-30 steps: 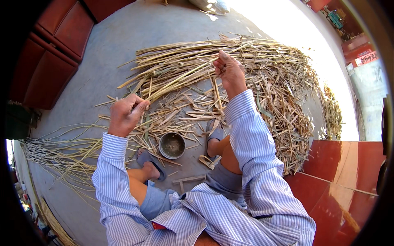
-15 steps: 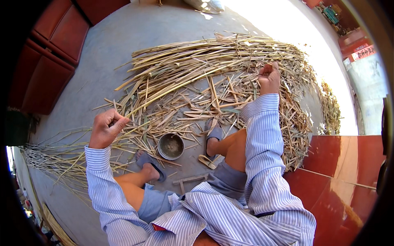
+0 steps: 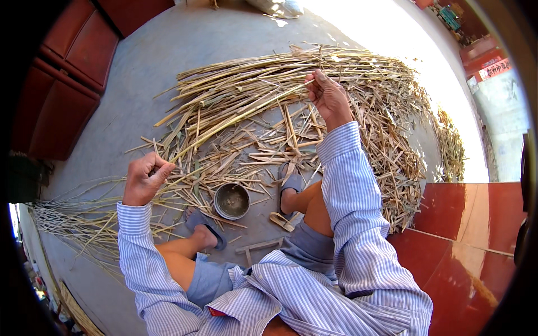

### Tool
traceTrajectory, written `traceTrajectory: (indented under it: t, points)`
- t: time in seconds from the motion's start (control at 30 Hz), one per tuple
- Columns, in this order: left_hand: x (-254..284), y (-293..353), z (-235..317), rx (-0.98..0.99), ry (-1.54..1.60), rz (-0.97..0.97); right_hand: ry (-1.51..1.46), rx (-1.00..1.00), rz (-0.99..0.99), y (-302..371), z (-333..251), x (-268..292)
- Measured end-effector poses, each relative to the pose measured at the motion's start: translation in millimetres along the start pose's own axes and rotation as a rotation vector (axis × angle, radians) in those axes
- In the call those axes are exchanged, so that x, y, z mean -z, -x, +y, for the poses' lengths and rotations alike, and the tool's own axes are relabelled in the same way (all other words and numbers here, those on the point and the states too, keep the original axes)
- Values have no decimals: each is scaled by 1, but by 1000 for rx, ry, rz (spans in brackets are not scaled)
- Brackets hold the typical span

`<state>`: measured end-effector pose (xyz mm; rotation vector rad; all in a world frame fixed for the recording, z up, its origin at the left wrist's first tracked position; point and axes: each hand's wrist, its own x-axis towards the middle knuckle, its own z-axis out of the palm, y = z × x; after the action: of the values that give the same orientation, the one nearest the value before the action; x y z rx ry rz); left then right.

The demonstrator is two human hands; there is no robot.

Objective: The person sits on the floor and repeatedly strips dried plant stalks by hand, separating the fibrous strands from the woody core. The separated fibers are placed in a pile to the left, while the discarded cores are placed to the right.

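A long yellowish dry stalk (image 3: 238,117) stretches slantwise between my hands. My left hand (image 3: 147,178) is closed on its near end, thumb pressed over the bent fingers. Farther off and to the right, my right hand (image 3: 329,99) pinches the stalk near its far end between thumb and fingertips. Beneath and behind it lies a thick pile of similar dry stalks (image 3: 218,78). Loose husks and leaf scraps (image 3: 381,151) are heaped under and right of my right hand.
A round metal bowl (image 3: 232,201) with murky contents stands between my sandalled feet. Thin stripped strands (image 3: 67,215) fan out at the left. Red cabinets (image 3: 73,73) border the floor at the far left, and red panels (image 3: 431,213) lie at the right.
My right hand has moved left from over the leaf scraps to the stalk's far end and now pinches it. My left hand has stayed nearly still, holding the near end.
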<state>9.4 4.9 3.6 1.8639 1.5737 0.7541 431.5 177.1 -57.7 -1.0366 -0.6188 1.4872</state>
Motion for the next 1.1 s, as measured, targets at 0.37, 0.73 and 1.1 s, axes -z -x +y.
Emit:
traceTrajectory:
  t: [0.37, 0.73, 1.1]
  points:
    - [-7, 1, 3, 3, -51, 47, 156, -97, 193, -11, 13, 11]
    - [18, -4, -35, 184, 257, -69, -184, 224, -292, 2, -5, 11]
    - [11, 2, -27, 206, 173, -77, 242, -97, 410, -8, -11, 81]
